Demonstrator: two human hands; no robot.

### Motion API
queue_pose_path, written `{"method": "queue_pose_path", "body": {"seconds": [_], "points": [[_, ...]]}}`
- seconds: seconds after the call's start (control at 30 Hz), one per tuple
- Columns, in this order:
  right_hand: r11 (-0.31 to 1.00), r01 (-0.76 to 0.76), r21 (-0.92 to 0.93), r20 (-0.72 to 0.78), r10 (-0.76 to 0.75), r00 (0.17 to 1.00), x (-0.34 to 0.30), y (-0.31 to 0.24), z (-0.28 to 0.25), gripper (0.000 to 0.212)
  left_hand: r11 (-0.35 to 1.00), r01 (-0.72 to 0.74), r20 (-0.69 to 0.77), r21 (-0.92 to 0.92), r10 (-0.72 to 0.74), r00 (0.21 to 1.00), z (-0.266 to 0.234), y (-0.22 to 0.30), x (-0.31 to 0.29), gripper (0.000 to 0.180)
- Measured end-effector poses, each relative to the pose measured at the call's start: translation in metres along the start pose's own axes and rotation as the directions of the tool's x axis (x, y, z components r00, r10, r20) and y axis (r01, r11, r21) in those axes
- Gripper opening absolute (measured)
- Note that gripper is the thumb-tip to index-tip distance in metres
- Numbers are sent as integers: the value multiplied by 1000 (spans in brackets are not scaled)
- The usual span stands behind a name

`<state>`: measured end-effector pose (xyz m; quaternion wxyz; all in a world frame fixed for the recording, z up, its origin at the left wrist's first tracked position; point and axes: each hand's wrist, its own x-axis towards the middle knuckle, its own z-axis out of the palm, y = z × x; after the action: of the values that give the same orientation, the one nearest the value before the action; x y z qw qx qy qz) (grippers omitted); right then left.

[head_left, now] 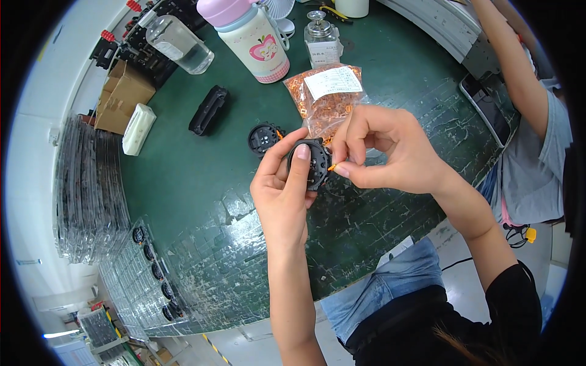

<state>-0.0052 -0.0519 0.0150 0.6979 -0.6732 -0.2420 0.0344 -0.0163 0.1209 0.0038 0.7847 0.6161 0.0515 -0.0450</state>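
My left hand grips a round black plastic housing, thumb laid over its face and fingers behind it. At the housing's right edge, my right hand pinches a small orange clip between thumb and forefinger. The clip is at or touching the rim; I cannot tell whether it sits in a slot. Just beyond my left fingers, a second round black housing with an orange piece at its edge lies on the table. Behind my right hand rests a clear bag of small orange clips with a white label.
Across the green table stand a bottle with a pink lid, a pump bottle and a black tray. Plastic trays are stacked at left; several housings sit nearby. A phone lies right, beside another person's arm.
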Motion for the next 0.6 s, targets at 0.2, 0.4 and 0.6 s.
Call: {"method": "queue_pose_path", "body": {"seconds": [0.2,0.4,0.6], "points": [[996,-90,5,-35,90,995,-1,-6,2,27,999,-34,-49,37,35,998,4,3,-2,24],[982,-188,-20,-34,187,982,0,-9,2,29,995,-64,-57,71,68,996,2,5,-3,24],[989,-150,-7,-49,150,988,-1,-7,3,30,990,-108,-34,89,111,993,0,5,-4,25]]}}
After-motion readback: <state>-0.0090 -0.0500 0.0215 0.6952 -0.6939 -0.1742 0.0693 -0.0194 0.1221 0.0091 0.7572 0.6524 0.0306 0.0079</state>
